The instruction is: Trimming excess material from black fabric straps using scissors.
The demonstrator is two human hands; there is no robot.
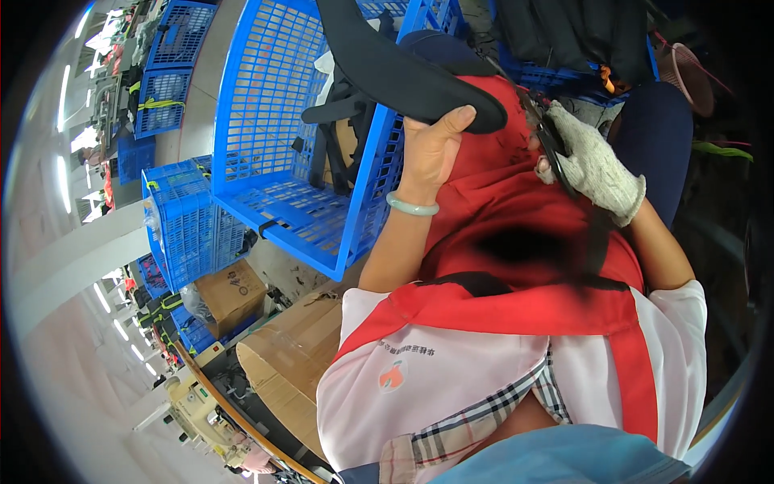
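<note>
Bare left hand [431,149] gripping black padded strap [403,68] at upper centre, gloved right hand [597,165] holding scissors [551,137] over red fabric [516,210], blue crate [298,137] at upper left.

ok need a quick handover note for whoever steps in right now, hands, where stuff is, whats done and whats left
Left hand: bare, jade-green bangle on the wrist, gripping the black padded strap with the thumb on its underside.
Right hand: in a white knit glove, holding black scissors with the blades at the red fabric item on the lap.
Around: a large blue plastic crate on the left holds more black straps; cardboard boxes sit below it.
Done: cannot tell what has been cut so far.
Left: the trimming beside the strap looks unfinished, judging by the scissors at the fabric.
</note>
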